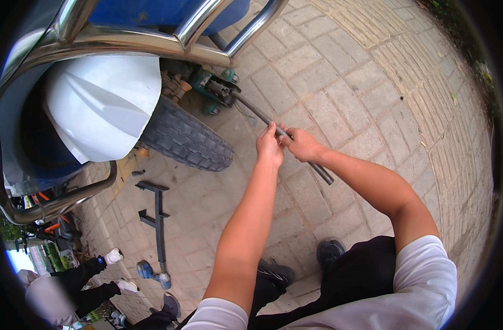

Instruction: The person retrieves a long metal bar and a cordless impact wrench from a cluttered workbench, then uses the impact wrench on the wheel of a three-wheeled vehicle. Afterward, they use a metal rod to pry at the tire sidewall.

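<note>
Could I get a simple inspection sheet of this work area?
Surface: brick paving.
Things in use: metal pole, far end at a green jack near a tire.
Clutter: forked black bar on the paving, blue power tool at its end.
Hands: left hand and right hand both grip the pole.
Cables: nothing seen for certain.
Surroundings: blue vehicle with chrome bars, white curved panel; another person at lower left.
</note>
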The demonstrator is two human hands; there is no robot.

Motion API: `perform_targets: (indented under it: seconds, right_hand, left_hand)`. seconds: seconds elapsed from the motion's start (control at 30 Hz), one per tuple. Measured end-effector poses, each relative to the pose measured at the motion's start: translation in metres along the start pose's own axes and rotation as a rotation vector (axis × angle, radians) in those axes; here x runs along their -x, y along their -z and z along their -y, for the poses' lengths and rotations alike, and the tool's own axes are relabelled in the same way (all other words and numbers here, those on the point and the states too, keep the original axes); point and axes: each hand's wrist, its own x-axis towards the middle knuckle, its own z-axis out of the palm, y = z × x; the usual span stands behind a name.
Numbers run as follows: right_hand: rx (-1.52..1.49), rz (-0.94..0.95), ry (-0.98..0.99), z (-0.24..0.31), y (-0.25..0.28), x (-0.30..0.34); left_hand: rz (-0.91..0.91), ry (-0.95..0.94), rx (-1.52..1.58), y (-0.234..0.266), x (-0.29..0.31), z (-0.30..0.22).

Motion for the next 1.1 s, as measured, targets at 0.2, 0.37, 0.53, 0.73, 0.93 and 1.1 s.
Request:
perform_targets:
  seconds: [0.2,0.37,0.53,0.73,0.93,1.1]
  right_hand:
    - [-0.083,-0.040,0.086,-0.018,-0.018,0.000]
    - [-0.343,0.209,-0.232,0.002,0.026,-0.014]
    - [-0.206,0.173,-0.092,0.033,0.055,0.002]
    - [0.561,0.108,-0.024,0.026,0.063,0.048]
    - [0.316,0.059,-0.221,0.018,0.054,0.043]
    - [0.123,0.162,-0.433,0.024,0.057,0.041]
  left_hand:
    - [0.016,-0.044,0.051,0.009,0.000,0.008]
    - [0.200,0.058,0.034,-0.004,-0.015,0.006]
    - [0.238,0.018,0.147,-0.026,-0.028,0.000]
    - [0.331,0.032,0.696,-0.053,-0.025,0.013]
    - [0.520,0.190,0.706,-0.049,-0.029,0.010]
    - [0.105,0.183,0.388,-0.058,-0.019,0.002]
